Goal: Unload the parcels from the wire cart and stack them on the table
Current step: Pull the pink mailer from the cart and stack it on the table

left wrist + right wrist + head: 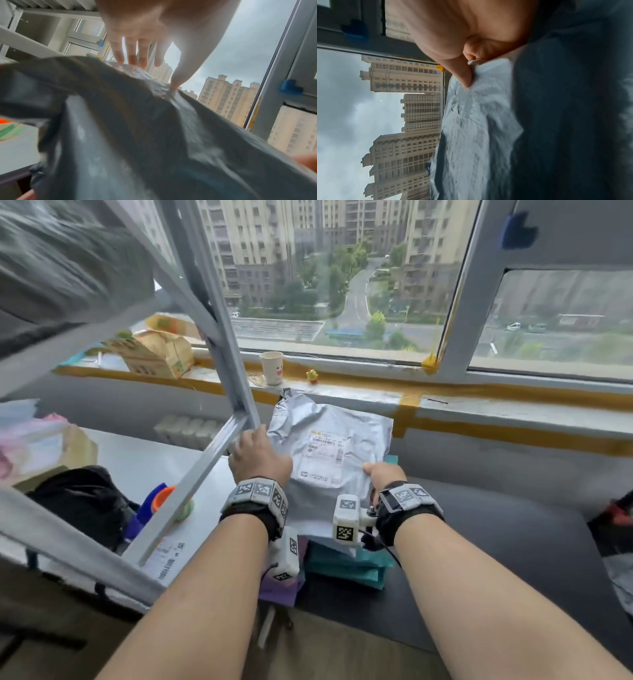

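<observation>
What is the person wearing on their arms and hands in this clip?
Both forearms are bare, with no sleeves or gloves. The left hand and right hand each have a black wrist strap carrying a band of grey blocks printed with black-and-white square markers. A small white camera box with the same markers hangs from each strap, and a thin black cable trails from the right one.

No text is readable. Grey parcel [329, 453] has white shipping label [327, 445] w/ barcode, print too small. Wristbands [255, 496] show square code markers only, no letters.
</observation>
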The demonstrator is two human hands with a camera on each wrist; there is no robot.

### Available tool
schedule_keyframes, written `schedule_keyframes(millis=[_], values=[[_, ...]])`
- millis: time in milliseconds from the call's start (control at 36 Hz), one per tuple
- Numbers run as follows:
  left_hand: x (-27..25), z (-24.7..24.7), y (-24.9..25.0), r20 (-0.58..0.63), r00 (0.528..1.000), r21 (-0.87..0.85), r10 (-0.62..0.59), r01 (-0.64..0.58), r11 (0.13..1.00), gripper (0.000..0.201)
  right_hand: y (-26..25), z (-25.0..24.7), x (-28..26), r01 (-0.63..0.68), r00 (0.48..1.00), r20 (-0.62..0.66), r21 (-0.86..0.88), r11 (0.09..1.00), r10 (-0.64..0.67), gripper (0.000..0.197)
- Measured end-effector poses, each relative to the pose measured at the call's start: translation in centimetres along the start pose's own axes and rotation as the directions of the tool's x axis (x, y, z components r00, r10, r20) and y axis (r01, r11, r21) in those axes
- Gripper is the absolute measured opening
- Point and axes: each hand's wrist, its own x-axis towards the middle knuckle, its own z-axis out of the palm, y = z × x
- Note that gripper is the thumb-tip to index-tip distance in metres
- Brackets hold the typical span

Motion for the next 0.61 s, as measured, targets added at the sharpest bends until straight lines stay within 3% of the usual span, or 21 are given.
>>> schedule_keyframes(millis=[111, 222, 417, 500, 611], values=[[1.5, 1.6, -1.4, 0.028, 0.993, 0.102, 0.111, -0.114, 0.988, 0.051, -1.1, 2.2, 1.7, -0.022, 1.000, -0.002, -0.035, 0.999, 0.022, 0.010], [2.7, 3.7, -2.1, 0.158, 0.976, 0.186, 0.147, -0.176, 0.967, 0.049, -1.7, 3.7, 4.2, -0.042, 0.999, -0.004, -0.088, 0.995, 0.042, 0.033], [3.9, 7.5, -3.5, 0.387, 0.922, 0.265, 0.002, -0.113, 0.958, 0.046, -1.7, 4.8, 7.2, -0.158, 0.987, -0.045, -0.239, 0.958, 0.152, 0.044], [4.1, 8.7, -3.7, 0.481, 0.873, 0.261, -0.083, -0.052, 0.964, 0.050, -0.8, 4.7, 8.2, -0.187, 0.982, -0.092, -0.300, 0.936, 0.167, 0.064], [4.0, 10.1, -4.1, 0.540, 0.829, 0.239, -0.145, 0.014, 0.971, 0.065, 0.5, 4.6, 9.0, -0.132, 0.990, -0.099, -0.375, 0.918, 0.102, 0.091]])
